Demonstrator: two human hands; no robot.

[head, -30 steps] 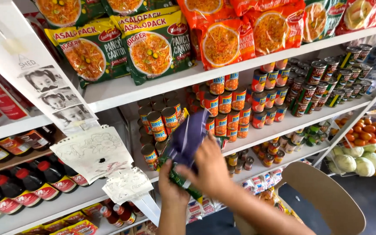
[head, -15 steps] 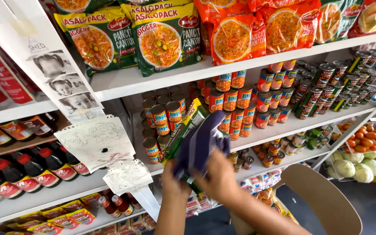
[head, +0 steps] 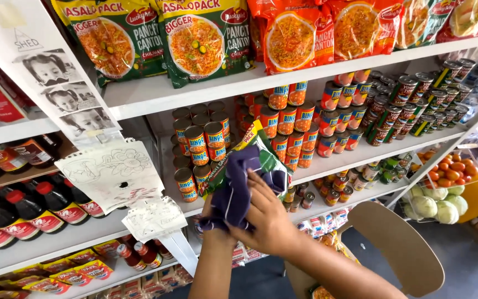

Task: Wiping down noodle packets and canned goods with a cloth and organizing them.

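Note:
I hold a green noodle packet (head: 252, 142) up in front of the shelf of cans. A dark purple cloth (head: 238, 191) is draped over its front. My right hand (head: 269, 218) presses the cloth against the packet, fingers spread over the fabric. My left hand (head: 208, 213) grips the packet's lower end from below and is mostly hidden behind the cloth. Only the packet's top and left edge show.
Stacked orange-and-blue cans (head: 283, 119) fill the middle white shelf (head: 372, 149). Large noodle packs (head: 206, 39) stand above, dark sauce bottles (head: 34, 210) at left. Paper drawings (head: 112, 174) hang from a post. A tan chair back (head: 399, 243) and a basket of tomatoes and cabbages (head: 443, 188) are at right.
The purple cloth has slid down and spread wider over the packet under my right hand. The packet stays held up before the cans, its top now showing.

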